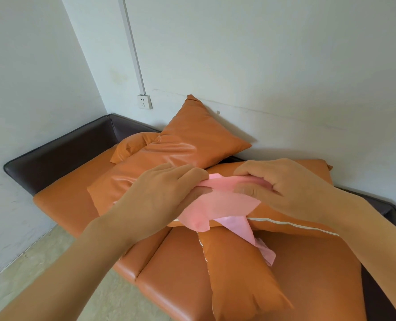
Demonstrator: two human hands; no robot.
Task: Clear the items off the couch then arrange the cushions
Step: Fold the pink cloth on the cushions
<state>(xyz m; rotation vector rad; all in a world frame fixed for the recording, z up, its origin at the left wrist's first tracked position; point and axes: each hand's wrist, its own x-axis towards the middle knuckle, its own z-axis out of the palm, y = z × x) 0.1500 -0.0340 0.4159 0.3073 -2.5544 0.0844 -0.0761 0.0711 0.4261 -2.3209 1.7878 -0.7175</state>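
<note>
1. Two hands share one pink cloth (217, 205), held in the air just above the piled cushions at mid-couch.
2. Cloth axis: top edge runs roughly left–right between the hands; the rest hangs down and to the right, its tail lying against the front cushion (241, 274).
3. Left hand (160, 193): fingers curled, pinching the cloth's left end between thumb and fingers.
4. Right hand (282, 184): fingers clenched over the upper right edge, thumb beneath the fabric.
5. Key relation: both hands sit at the cloth's upper edge, about equally near; the loose bulk lies below and toward the wearer. Judgement: lifting clear or folding means raising that edge until the tail leaves the cushion.
6. Cushions: four orange ones seen, one propped against the wall (308, 54), others lying askew and overlapping on the couch (60, 200); none arranged yet.
7. Surroundings: wall socket (144, 101) above the couch's dark corner; floor (53, 262) at left.
</note>
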